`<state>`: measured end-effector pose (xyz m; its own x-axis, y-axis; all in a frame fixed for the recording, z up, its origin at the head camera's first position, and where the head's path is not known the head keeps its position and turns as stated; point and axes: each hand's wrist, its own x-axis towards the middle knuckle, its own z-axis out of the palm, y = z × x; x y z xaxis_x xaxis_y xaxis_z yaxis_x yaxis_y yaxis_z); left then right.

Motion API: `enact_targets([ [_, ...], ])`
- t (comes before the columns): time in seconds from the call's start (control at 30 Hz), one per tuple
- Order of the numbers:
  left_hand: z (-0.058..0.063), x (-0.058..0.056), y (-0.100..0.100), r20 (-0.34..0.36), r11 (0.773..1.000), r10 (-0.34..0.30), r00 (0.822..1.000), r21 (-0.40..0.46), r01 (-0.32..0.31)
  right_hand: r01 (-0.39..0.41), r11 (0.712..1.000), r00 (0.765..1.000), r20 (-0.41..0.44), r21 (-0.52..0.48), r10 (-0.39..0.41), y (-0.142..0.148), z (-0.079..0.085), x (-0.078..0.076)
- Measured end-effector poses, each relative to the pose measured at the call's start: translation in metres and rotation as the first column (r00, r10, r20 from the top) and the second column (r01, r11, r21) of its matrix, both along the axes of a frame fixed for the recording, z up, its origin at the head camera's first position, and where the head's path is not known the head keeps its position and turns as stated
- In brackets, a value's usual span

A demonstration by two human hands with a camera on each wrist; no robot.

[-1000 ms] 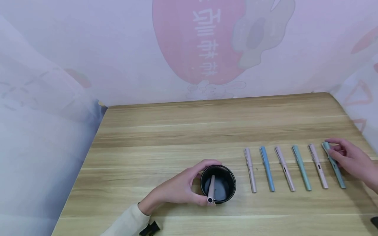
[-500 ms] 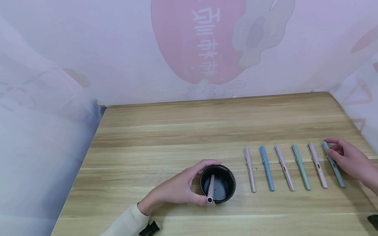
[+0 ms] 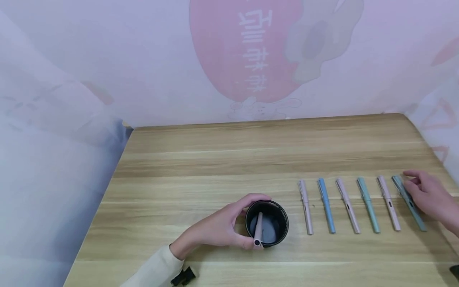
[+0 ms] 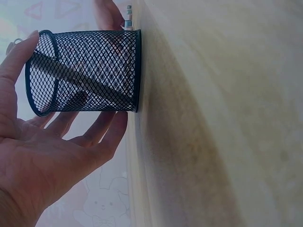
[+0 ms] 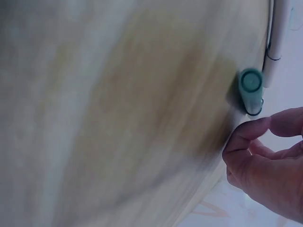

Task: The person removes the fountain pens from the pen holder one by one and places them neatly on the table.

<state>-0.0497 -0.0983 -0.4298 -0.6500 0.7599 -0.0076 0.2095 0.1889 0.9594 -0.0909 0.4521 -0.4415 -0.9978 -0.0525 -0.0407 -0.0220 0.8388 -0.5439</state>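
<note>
My left hand grips a black mesh pen holder standing upright on the table, thumb near the rim and fingers round the far side. A pale pink pen leans inside the holder, its end resting at the near rim. At the right, my right hand lies just beside the rightmost teal pen, its fingers loosely bent with nothing between them. In the right wrist view, that teal pen shows end-on, just past the fingertips.
Left of the teal pen lie a pink pen, another teal pen, a pink pen, a blue pen and a pale lilac pen, spaced in a row. A printed curtain hangs behind the wooden table.
My right hand has let go of the rightmost teal pen and shifted slightly right. That pen now slants more, its lower end further right. My left hand stays on the pen holder.
</note>
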Motion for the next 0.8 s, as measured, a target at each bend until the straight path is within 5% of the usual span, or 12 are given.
enact_targets([
  [0.37,0.002,-0.001,0.001,-0.015,1.0,-0.002,1.0,-0.028,0.001,0.046,0.997,0.997,-0.059,-0.057,-0.05,-0.001,0.001,0.01],
  [0.8,0.004,0.001,0.002,-0.023,1.0,-0.001,1.0,-0.008,0.001,-0.036,0.994,0.973,-0.229,-0.107,0.011,-0.037,0.01,0.027],
])
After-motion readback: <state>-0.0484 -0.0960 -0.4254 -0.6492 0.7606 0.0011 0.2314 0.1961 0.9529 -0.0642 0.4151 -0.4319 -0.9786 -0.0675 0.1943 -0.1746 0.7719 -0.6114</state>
